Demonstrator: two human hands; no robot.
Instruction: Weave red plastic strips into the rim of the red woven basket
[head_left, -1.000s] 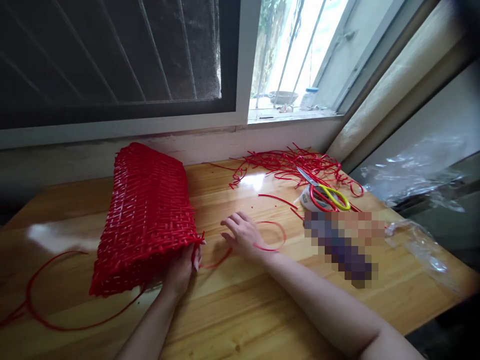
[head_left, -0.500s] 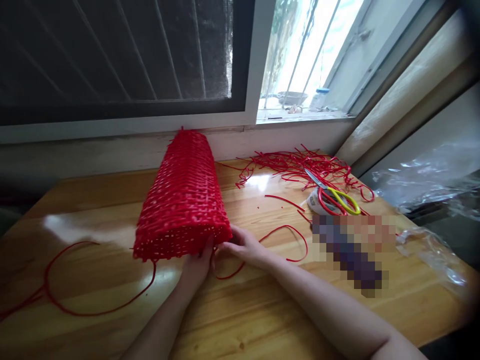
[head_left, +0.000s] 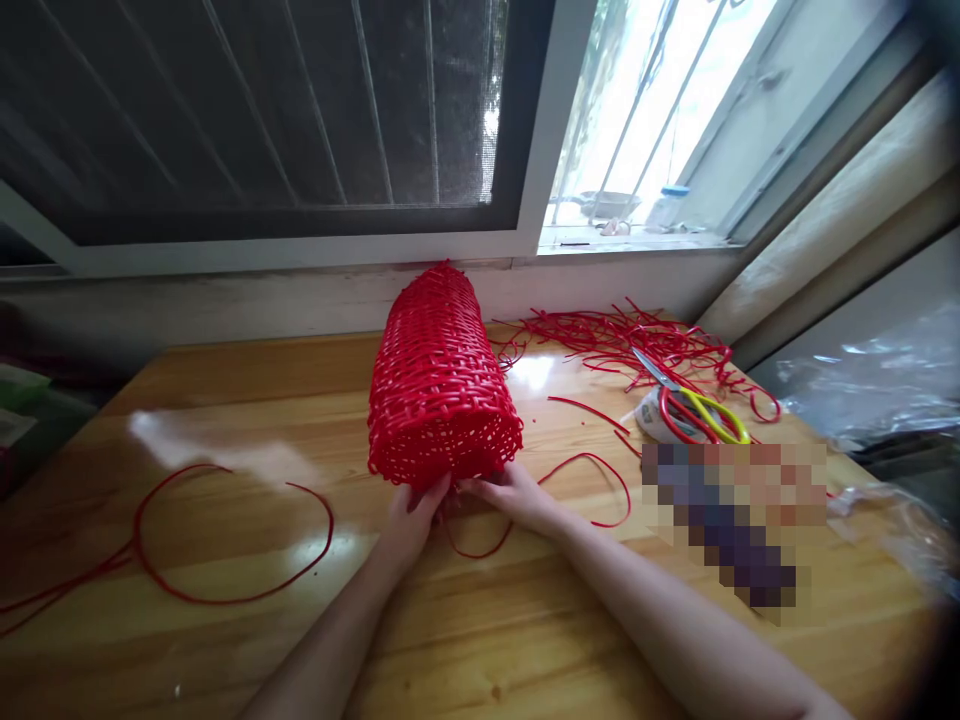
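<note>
A red woven basket (head_left: 442, 360) lies on its side on the wooden table, its round, lattice-like end toward me. At the lower edge of that end, my left hand (head_left: 411, 520) grips the basket from below, thumb at the edge and other fingers hidden. Just to the right, my right hand (head_left: 521, 497) pinches at the same edge, its fingertips partly behind the weave. A thin red strand (head_left: 480, 555) loops down beneath my hands, and more of it curls to the right. Whether the right fingers also hold this strand is unclear.
A long red strand (head_left: 232, 600) curves across the table at left. At the back right lie a heap of red strands (head_left: 637, 335) and scissors (head_left: 701, 405) with red and yellow handles, by a white roll (head_left: 651, 415). Clear plastic wrap (head_left: 892, 525) rests at the right edge.
The basket has turned so its near end faces me more squarely, and its left side has swung rightward. Both hands stay at its lower edge. The view has shifted left.
</note>
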